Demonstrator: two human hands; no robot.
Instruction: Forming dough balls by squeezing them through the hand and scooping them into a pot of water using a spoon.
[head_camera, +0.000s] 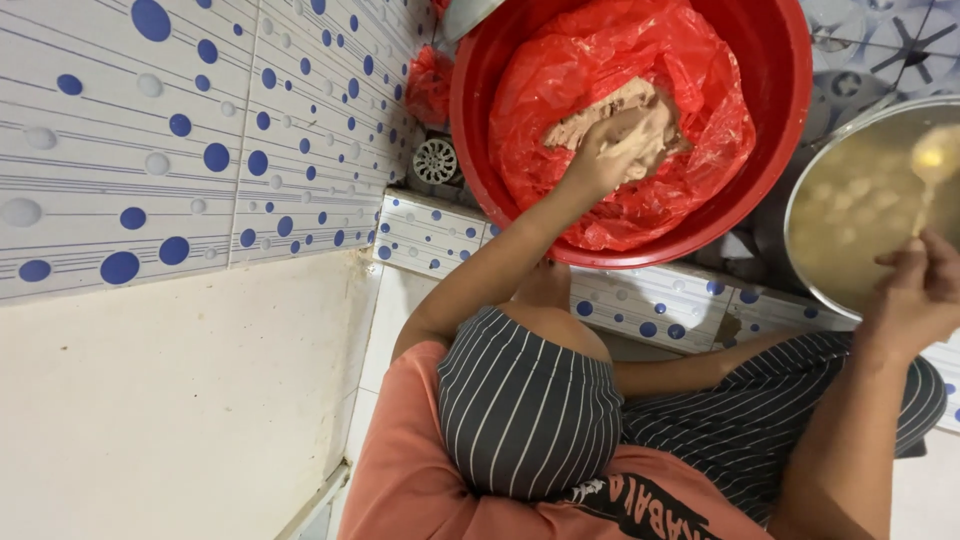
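Nearest to you are your own knees in dark trousers with thin white stripes (525, 410), drawn up in a crouch, with the hem of your salmon-coloured shirt (420, 480) below them. You sit on a pale floor (170, 400) beside a low step faced with white tiles carrying blue dots (430, 232).

Your right hand (915, 290) is at the right edge of the view, just over the near rim of a wide metal pot (800, 215). Its fingers are curled closed around the thin handle of a spoon (935, 160), whose bowl hangs blurred above the pot's contents. The pot holds a pale yellowish liquid with rounded lumps; the blur does not allow you to tell what they are.

Your left arm extends forward past the step into a large red basin (775, 120) that rests beyond it. The basin is lined with a crumpled red plastic bag (620, 215). Your left hand (615, 150) is closed loosely on a mass of beige-brown paste (610, 108) lying in the middle of the bag, and the fingers are pressed into it and coated with it.

Beyond the step, left of the basin, a round metal drain cover (435, 160) sits against the dotted wall tiles, with a second scrap of red plastic (428, 85) above it.
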